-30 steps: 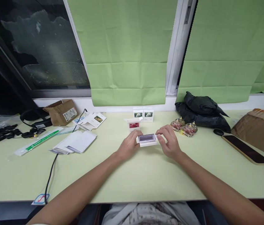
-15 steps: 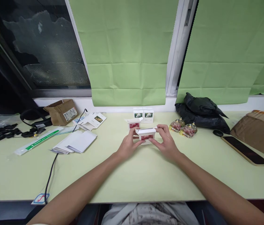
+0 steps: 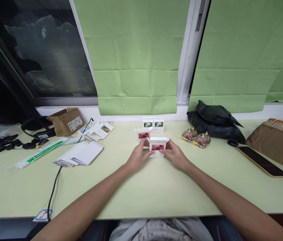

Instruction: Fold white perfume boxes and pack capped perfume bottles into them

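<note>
"On the counter (image 3: 131,187), where is the white carton (image 3: 158,147) relative to each grip?"

"Between them. The left hand (image 3: 137,155) bears on its left side, the right hand (image 3: 178,155) on its right; both grips are closed on it, thumbs toward the front panel. Neither is clearly nearer."

"State its orientation."

"Upright, picture panel facing the person, top edge running left to right from hand to hand. Contact between base and counter cannot be confirmed."

"And the second carton (image 3: 143,135)?"

"Just behind and to the left, nearer the left hand, top flaps spread. The pair of white boxes (image 3: 159,129) stands farther back."
</note>
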Demonstrator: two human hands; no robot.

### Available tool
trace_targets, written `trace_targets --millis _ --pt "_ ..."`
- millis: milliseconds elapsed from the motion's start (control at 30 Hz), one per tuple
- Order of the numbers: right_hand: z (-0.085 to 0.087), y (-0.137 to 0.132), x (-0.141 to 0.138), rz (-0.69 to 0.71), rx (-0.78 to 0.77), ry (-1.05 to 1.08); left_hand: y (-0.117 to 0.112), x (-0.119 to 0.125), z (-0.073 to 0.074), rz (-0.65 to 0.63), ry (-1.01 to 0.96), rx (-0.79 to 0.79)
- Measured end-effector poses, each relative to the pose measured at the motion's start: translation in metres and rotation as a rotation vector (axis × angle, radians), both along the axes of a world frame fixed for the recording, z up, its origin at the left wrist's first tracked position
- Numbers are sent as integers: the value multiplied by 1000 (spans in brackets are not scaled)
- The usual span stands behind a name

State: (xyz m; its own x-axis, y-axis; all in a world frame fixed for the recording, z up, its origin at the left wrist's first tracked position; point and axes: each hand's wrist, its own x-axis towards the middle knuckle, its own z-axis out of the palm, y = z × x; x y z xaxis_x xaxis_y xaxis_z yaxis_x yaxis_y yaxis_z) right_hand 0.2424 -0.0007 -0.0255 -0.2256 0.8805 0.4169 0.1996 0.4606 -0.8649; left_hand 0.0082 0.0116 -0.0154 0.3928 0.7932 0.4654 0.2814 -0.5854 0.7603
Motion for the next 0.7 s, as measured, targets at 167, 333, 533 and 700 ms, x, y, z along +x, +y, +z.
trace_targets --millis 167,333,533,700 --pt "-6 15 13 -139 23 -12 3 -2 -2 88 52 54" --pt "-12 35 31 -337 109 -39 5 -9 4 191 173 125" --pt "-18 46 39 -374 71 -108 5 -13 9 241 353 56" --pt "-20 49 40 -350 44 -110 4 -12 8 234 458 14"
